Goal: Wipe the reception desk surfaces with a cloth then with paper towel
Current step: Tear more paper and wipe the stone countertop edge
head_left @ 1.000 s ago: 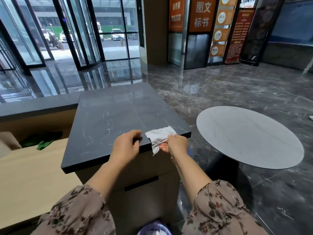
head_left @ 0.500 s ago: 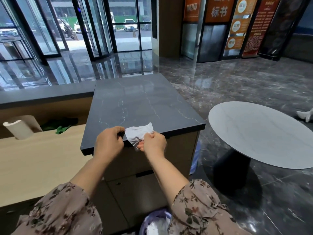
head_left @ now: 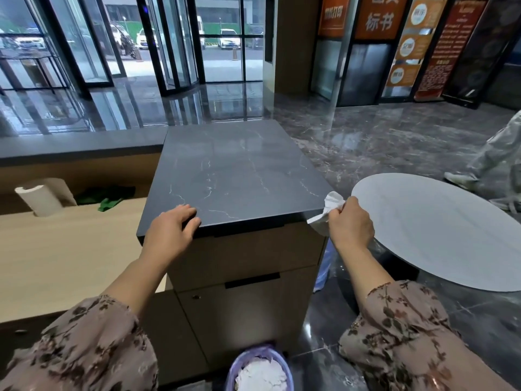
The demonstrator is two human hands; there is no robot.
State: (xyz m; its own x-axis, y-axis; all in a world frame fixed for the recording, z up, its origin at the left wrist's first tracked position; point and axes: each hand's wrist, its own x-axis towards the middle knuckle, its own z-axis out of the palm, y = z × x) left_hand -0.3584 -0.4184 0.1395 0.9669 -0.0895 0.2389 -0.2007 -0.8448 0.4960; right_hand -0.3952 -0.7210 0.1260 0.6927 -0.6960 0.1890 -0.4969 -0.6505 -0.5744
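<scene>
1. My right hand (head_left: 351,224) is pinching a crumpled paper towel (head_left: 327,208) between thumb and fingers, right at the near right corner of the dark marble desk top (head_left: 239,170). Call it 3 o'clock from the middle of the slab. The top of the wad touches the corner edge and a flap hangs down past the side.

2. Half a second ago that same towel sat at the middle of the near edge, with both hands bunched up on it. Now it's slid all the way over to the right corner.

3. My left hand (head_left: 169,230) let go of the towel. It's empty now, fingers spread flat over the near edge at about 7 o'clock on the slab, palm down, gripping nothing.

4. So the hands went from nearly touching to well apart, one at each end of the near edge.

5. The paper towel roll (head_left: 39,200) is over at 9 o'clock on the lower wooden counter (head_left: 70,255), lying tilted, with the green cloth (head_left: 108,197) just beside it toward the desk.

6. Bin with the purple liner (head_left: 260,368) is at 6 o'clock, on the floor below the cabinet, with used white towels in it.

7. Round grey table (head_left: 439,230) is off at 3 o'clock, behind my right hand. Somebody's legs in light trousers (head_left: 496,162) have shown up at the far right, more than the bit of shoe I saw before.
</scene>
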